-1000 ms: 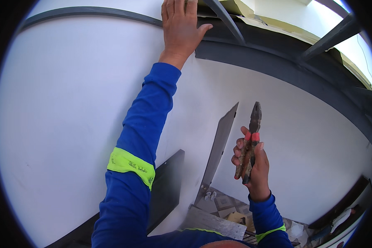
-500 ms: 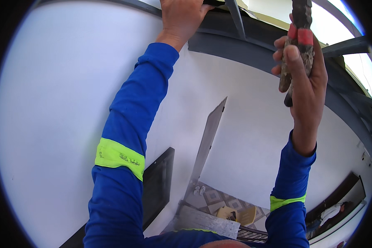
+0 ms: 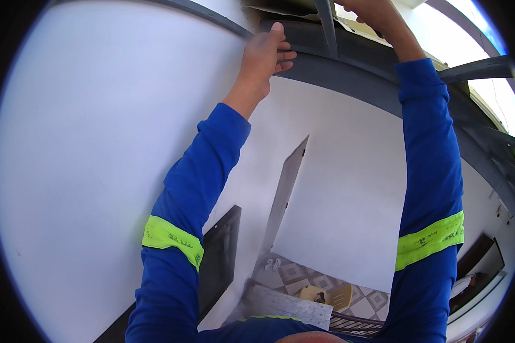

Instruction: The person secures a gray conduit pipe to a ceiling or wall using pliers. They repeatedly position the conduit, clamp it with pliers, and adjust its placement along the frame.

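Note:
My left hand (image 3: 263, 54) is raised beside the corner of the dark grey metal beam (image 3: 343, 77). Its thumb points up, the fingers are apart and slightly bent, and nothing shows in them. Whether the fingertips touch the beam I cannot tell. My right hand (image 3: 377, 17) reaches up past a narrow grey metal bar (image 3: 327, 31), and the upper edge cuts part of it off. Its fingers are curled. A small dark end of the pliers (image 3: 379, 34) peeks out below the palm; the jaws and red-banded grips are hidden or out of view.
A grey strut (image 3: 478, 68) juts out at the right. A white wall (image 3: 97, 160) fills the left side. Far below are a tiled floor, a yellow chair (image 3: 340, 297), white shoes (image 3: 273, 264) and a railing (image 3: 355, 324). A narrow door (image 3: 289, 186) stands ajar.
My right hand has gone up and inward to the overhead metalwork, taking the pliers mostly out of view. My left hand has come down off the top edge, its fingers now apart.

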The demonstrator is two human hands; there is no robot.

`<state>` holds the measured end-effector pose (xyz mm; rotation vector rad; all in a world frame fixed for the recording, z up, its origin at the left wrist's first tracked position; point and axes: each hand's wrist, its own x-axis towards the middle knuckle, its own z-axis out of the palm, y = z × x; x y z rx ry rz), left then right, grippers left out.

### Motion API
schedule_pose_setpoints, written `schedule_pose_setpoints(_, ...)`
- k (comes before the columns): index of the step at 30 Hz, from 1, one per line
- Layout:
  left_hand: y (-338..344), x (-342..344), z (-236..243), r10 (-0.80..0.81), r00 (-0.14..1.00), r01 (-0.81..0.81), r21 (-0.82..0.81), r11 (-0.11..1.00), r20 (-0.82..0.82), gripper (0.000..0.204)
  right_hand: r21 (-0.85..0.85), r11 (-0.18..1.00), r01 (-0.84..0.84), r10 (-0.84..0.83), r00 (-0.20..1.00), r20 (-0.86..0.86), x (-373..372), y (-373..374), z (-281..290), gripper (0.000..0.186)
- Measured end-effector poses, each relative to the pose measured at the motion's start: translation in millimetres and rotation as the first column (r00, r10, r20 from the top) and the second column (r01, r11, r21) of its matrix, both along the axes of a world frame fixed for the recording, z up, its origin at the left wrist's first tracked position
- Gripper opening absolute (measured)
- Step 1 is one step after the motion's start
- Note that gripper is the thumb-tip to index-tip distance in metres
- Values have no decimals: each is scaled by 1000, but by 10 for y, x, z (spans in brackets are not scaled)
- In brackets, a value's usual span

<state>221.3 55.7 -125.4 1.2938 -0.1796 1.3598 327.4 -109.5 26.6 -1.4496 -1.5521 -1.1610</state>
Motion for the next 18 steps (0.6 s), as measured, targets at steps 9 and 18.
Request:
schedule_pose_setpoints(9, -77, -444, 431, 673, 207, -970, 239, 46, 710, 52, -99, 915, -391, 348, 889, -297, -5, 64, 32, 35)
schedule_pose_setpoints(18, 95, -307, 535, 865, 68, -818, 523, -237, 498, 66, -285, 922, -261, 197, 952, -234, -126, -86, 23, 37)
